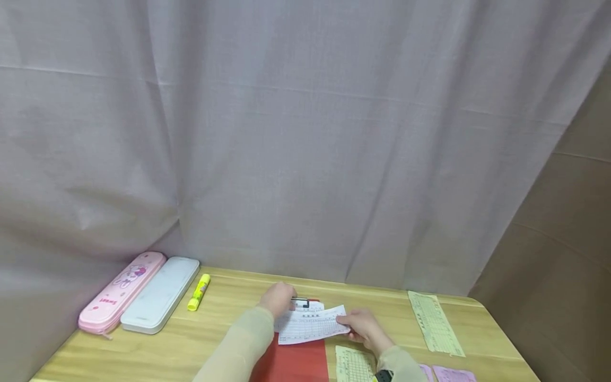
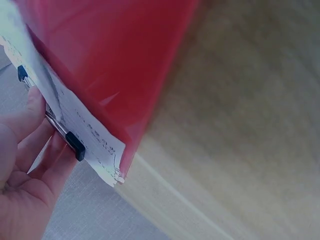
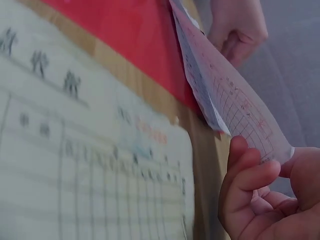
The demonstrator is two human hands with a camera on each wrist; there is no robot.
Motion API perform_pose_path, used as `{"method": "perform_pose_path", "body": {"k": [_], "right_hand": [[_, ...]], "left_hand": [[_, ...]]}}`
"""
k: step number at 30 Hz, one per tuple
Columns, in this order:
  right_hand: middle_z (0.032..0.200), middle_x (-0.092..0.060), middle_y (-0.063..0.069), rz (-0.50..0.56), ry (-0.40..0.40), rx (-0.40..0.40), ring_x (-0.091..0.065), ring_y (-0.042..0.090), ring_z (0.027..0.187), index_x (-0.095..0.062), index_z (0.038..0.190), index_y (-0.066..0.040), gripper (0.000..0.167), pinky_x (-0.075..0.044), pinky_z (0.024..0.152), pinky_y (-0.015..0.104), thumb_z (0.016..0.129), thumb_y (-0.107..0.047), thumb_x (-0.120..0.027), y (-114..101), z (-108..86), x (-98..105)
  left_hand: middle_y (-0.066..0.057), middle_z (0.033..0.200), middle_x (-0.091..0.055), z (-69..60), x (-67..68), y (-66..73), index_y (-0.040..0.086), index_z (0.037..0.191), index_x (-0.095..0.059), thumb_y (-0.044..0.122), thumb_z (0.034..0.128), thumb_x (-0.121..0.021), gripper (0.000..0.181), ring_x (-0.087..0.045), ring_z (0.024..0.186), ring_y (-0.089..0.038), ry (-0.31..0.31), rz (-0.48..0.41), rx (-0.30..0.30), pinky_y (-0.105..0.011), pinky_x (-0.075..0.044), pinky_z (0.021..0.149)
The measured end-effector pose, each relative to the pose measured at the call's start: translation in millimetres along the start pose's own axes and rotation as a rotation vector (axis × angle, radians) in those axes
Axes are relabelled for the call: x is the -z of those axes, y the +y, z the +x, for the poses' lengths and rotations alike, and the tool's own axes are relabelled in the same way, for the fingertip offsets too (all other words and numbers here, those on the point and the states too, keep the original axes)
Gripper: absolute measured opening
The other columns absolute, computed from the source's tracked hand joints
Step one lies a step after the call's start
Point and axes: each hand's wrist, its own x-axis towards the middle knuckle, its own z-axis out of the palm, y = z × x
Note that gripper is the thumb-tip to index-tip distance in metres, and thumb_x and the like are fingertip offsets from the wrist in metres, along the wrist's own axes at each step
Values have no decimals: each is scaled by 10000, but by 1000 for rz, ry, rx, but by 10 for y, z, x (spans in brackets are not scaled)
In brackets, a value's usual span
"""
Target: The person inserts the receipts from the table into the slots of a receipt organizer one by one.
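Observation:
At the top edge of a red clipboard (image 1: 298, 361), my left hand (image 1: 278, 300) grips the metal clip (image 1: 302, 302); in the left wrist view the thumb and fingers of my left hand (image 2: 30, 155) lie around the clip's bar between two black ends (image 2: 75, 145). White printed sheets (image 2: 92, 135) lie under it. My right hand (image 1: 363, 328) pinches the right edge of a white printed sheet (image 1: 310, 324), raised at a tilt over the red board. In the right wrist view, that sheet (image 3: 250, 110) hangs from the thumb and fingers of my right hand (image 3: 270, 195).
A pink pencil case (image 1: 121, 292), a white case (image 1: 159, 294) and a yellow glue stick (image 1: 198, 292) lie on the left of the wooden table (image 1: 157, 355). Pale green slips (image 1: 434, 323) and purple slips (image 1: 453, 374) are on the right. A grey curtain (image 1: 305, 159) hangs behind.

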Motion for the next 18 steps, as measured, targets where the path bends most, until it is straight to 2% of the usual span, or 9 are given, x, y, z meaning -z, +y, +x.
{"method": "perform_pose_path", "body": {"k": [8,18], "right_hand": [[589,-556,2,19,-28,-2,-435,33,452,-587,805,43,101,-377,423,103,819,-37,-648,-26,6,-193],[576,-552,7,78,-58,-4,-460,26,442,-560,850,60,123,-411,426,115,811,-26,-639,-37,15,-355]], "left_hand": [[32,779,-699,6,-7,-4,133,838,-751,165,699,-813,156,-644,750,-144,0,21,-10,-267,-517,695],[31,760,-697,13,-22,-25,128,811,-749,151,700,-808,128,-635,722,-131,4,2,-24,-259,-513,676]]}}
